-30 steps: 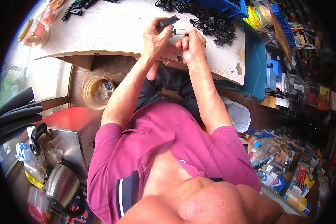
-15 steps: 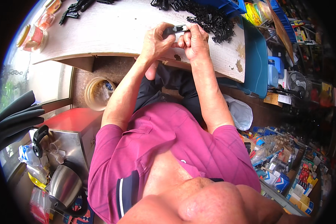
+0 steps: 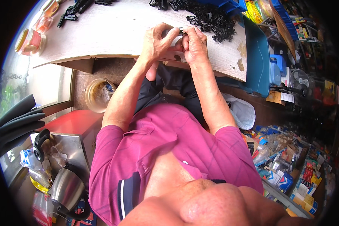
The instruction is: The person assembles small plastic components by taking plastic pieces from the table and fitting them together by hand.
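Over the near edge of the white worktable, my two hands meet with a small black plastic piece between them. The thumb and fingers of my left hand are closed on its left end. My right hand pinches the right end, its other fingers curled in. Fingers cover most of the piece, so its exact kind does not show. Just beyond my right hand lies a heap of small black plastic parts, with more black parts at the far edge of the view.
Longer black pieces lie far left, near lidded jars. A blue crate stands behind the heap. Right of the table is a teal bin; below its left side sits a round bucket. A steel kettle is lower left.
The black piece, earlier showing a dark body and a pale section, is now mostly covered by my fingers. Both hands have shifted slightly, and my right fingers have curled closer in.
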Motion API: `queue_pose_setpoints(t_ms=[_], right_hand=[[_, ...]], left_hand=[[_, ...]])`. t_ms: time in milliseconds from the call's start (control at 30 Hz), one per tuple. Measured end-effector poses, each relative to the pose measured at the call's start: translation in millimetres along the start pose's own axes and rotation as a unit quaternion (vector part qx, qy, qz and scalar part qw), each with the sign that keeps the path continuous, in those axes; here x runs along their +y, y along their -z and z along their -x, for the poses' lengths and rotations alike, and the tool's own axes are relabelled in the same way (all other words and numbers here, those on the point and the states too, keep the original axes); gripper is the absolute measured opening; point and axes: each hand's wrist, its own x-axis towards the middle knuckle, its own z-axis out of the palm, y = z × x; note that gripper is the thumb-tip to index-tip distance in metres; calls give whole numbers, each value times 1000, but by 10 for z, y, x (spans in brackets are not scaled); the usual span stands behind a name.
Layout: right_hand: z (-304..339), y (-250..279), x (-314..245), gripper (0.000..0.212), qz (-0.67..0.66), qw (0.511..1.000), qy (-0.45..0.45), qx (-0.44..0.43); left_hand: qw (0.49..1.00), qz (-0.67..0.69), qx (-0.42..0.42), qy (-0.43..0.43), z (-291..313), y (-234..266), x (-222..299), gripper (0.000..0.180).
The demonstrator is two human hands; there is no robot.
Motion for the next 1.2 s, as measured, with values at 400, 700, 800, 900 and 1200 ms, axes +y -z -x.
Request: queue_pose_setpoints(t_ms=[400,700,800,900,1200], right_hand=[[127,43,41,28,82,995,-61,4],[142,344,47,29,-8,999,44,21],[114,521,-197,30,-35,994,-27,99],[-11,969,-449,36,-36,988,-3,150],[-190,1701,-1233,36,-46,904,76,418]], left_hand=[[950,241,-14,198,96,-13,204,14],[977,189,-47,87,-82,-193,210,25],[995,-67,-37,-65,-455,-260,-138,28],[916,-348,-55,-192,-716,-407,-103,27],[878,-419,-60,-222,-872,-522,-368,17]])
